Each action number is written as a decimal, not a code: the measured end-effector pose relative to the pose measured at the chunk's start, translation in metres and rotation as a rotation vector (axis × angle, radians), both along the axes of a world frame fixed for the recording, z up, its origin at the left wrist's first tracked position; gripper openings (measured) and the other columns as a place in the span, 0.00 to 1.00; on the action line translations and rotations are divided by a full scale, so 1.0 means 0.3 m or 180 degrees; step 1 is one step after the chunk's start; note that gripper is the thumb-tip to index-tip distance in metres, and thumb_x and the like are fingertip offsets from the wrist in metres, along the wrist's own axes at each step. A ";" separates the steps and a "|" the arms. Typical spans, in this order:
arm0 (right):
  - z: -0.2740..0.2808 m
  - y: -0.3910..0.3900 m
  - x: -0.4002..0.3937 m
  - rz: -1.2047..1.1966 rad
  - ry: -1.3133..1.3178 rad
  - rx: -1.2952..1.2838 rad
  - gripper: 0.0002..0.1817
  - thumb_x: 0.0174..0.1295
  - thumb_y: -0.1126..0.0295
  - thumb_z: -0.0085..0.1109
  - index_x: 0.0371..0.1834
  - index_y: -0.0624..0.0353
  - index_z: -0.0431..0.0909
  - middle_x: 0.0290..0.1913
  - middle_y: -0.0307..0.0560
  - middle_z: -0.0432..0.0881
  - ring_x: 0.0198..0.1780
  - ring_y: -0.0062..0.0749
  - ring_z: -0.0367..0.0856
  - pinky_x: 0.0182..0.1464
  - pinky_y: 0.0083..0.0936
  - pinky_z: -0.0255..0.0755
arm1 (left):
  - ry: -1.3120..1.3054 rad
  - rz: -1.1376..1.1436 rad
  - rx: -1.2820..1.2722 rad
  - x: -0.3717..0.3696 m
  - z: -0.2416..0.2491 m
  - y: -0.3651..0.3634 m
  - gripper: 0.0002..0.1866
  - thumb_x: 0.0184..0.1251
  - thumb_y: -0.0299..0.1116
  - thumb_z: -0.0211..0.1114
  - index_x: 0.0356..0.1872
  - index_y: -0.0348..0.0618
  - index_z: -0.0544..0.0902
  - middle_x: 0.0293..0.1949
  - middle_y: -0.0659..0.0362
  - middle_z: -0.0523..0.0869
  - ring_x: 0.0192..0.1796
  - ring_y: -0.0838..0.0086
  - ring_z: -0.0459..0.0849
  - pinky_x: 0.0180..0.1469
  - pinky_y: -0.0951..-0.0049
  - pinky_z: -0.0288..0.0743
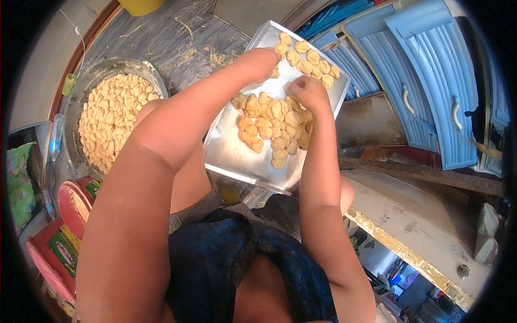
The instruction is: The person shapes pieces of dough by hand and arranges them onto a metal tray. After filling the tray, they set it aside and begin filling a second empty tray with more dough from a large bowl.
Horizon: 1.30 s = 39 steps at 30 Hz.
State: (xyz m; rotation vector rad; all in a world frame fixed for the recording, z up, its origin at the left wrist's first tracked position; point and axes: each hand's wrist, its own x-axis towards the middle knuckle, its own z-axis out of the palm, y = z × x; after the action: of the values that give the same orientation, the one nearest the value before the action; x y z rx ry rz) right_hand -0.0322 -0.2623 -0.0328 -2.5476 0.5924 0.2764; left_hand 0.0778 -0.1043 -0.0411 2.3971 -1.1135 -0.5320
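Observation:
A rectangular metal tray (pixel 226 156) lies tilted in front of me, with many small, rounded, tan pieces of dough on it. One group of dough pieces (pixel 277 125) is heaped in the middle, and a looser group (pixel 304 66) lies toward the far corner. Over the tray's far left side is my left hand (pixel 264 63), fingers curled beside dough pieces at its fingertips. My right hand (pixel 308 93) hovers between the two groups, fingers pinched together. What either hand holds is hidden.
At left stands a large round metal basin (pixel 156 75) full of similar dough pieces (pixel 116 110). Red tubs (pixel 54 258) and a plastic bottle (pixel 56 137) are nearby. Blue cabinet doors (pixel 431 81) and a worn wooden board (pixel 409 226) lie to the right. A yellow container (pixel 141 5) is at the top.

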 end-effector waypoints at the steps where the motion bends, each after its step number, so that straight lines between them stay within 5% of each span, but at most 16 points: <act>1: -0.011 -0.010 -0.024 -0.0008 0.0014 -0.0001 0.14 0.46 0.62 0.66 0.31 0.61 0.83 0.30 0.54 0.83 0.35 0.44 0.82 0.40 0.31 0.73 | -0.0100 -0.0121 -0.0127 -0.007 0.010 -0.002 0.16 0.53 0.26 0.62 0.46 0.44 0.79 0.48 0.53 0.77 0.51 0.57 0.77 0.51 0.61 0.73; 6: -0.039 -0.052 -0.065 -0.0326 -0.0140 0.0993 0.14 0.43 0.66 0.67 0.33 0.61 0.83 0.31 0.50 0.83 0.33 0.36 0.81 0.39 0.27 0.73 | -0.0352 -0.0469 -0.0149 -0.031 -0.046 -0.013 0.17 0.54 0.28 0.64 0.47 0.44 0.78 0.49 0.53 0.75 0.51 0.57 0.77 0.51 0.60 0.73; 14: -0.004 -0.040 -0.041 0.0489 0.0112 0.0615 0.14 0.43 0.70 0.64 0.36 0.62 0.82 0.31 0.50 0.83 0.33 0.34 0.81 0.39 0.26 0.74 | -0.0692 0.0243 -0.0311 -0.062 -0.058 -0.061 0.14 0.55 0.30 0.63 0.44 0.45 0.77 0.45 0.51 0.77 0.47 0.57 0.80 0.46 0.60 0.75; 17: -0.014 0.007 -0.002 -0.0631 -0.1577 0.0800 0.11 0.47 0.73 0.62 0.37 0.59 0.81 0.32 0.50 0.83 0.36 0.38 0.82 0.42 0.29 0.74 | -0.0701 0.0329 -0.0339 -0.045 -0.079 -0.070 0.13 0.56 0.30 0.62 0.43 0.45 0.76 0.44 0.51 0.78 0.45 0.57 0.81 0.45 0.61 0.76; 20: -0.067 0.067 0.036 -0.0459 -0.1611 0.0533 0.10 0.49 0.74 0.61 0.36 0.59 0.81 0.34 0.53 0.83 0.37 0.41 0.83 0.42 0.30 0.74 | -0.0885 0.0272 -0.0500 -0.045 -0.097 -0.074 0.12 0.55 0.28 0.61 0.42 0.45 0.76 0.43 0.52 0.78 0.46 0.57 0.80 0.44 0.60 0.76; 26: -0.039 -0.037 -0.032 -0.0132 -0.1330 0.0506 0.11 0.51 0.68 0.59 0.36 0.61 0.81 0.32 0.52 0.83 0.35 0.40 0.82 0.40 0.30 0.73 | -0.0966 0.0490 -0.0556 -0.063 -0.036 -0.071 0.17 0.49 0.23 0.60 0.44 0.46 0.77 0.45 0.55 0.78 0.51 0.59 0.77 0.50 0.61 0.72; 28: -0.019 -0.041 -0.111 0.0470 0.0263 0.0999 0.11 0.49 0.72 0.59 0.36 0.62 0.81 0.29 0.46 0.82 0.32 0.31 0.80 0.38 0.25 0.73 | -0.1052 -0.0053 -0.0739 -0.071 -0.014 -0.072 0.18 0.48 0.21 0.59 0.43 0.48 0.80 0.47 0.58 0.77 0.54 0.62 0.74 0.54 0.63 0.66; 32: -0.009 -0.050 -0.147 0.0426 0.0137 0.1593 0.13 0.48 0.75 0.58 0.39 0.63 0.80 0.28 0.42 0.81 0.32 0.24 0.78 0.37 0.21 0.72 | -0.0937 -0.0644 -0.0251 -0.073 -0.049 -0.084 0.16 0.48 0.21 0.59 0.41 0.49 0.82 0.47 0.60 0.78 0.55 0.65 0.73 0.55 0.65 0.62; 34: 0.013 -0.075 -0.141 -0.0524 -0.0634 0.2009 0.13 0.51 0.73 0.59 0.41 0.63 0.79 0.31 0.41 0.81 0.32 0.21 0.76 0.38 0.17 0.70 | -0.0923 -0.0621 -0.0131 -0.077 -0.045 -0.083 0.17 0.48 0.21 0.59 0.40 0.50 0.83 0.48 0.61 0.78 0.55 0.67 0.74 0.54 0.67 0.60; 36: 0.010 -0.089 -0.132 -0.0540 -0.0572 0.1955 0.15 0.51 0.72 0.61 0.43 0.64 0.79 0.31 0.41 0.81 0.33 0.23 0.76 0.39 0.20 0.71 | -0.0887 -0.0562 -0.0173 -0.076 -0.042 -0.083 0.17 0.48 0.22 0.59 0.41 0.50 0.83 0.47 0.61 0.78 0.55 0.67 0.74 0.54 0.66 0.61; 39: -0.035 -0.037 -0.119 0.0602 -0.0055 0.1153 0.17 0.45 0.69 0.63 0.39 0.64 0.81 0.32 0.49 0.82 0.37 0.34 0.79 0.41 0.24 0.73 | -0.0792 -0.0493 -0.0339 -0.081 -0.033 -0.088 0.16 0.49 0.23 0.60 0.42 0.49 0.82 0.45 0.61 0.78 0.54 0.67 0.74 0.55 0.65 0.61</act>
State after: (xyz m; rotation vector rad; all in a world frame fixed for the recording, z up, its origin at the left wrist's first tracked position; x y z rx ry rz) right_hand -0.0680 -0.2734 -0.0434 -2.2512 0.2645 0.3894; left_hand 0.0536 -0.1305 -0.0511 2.3421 -1.4048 -0.2191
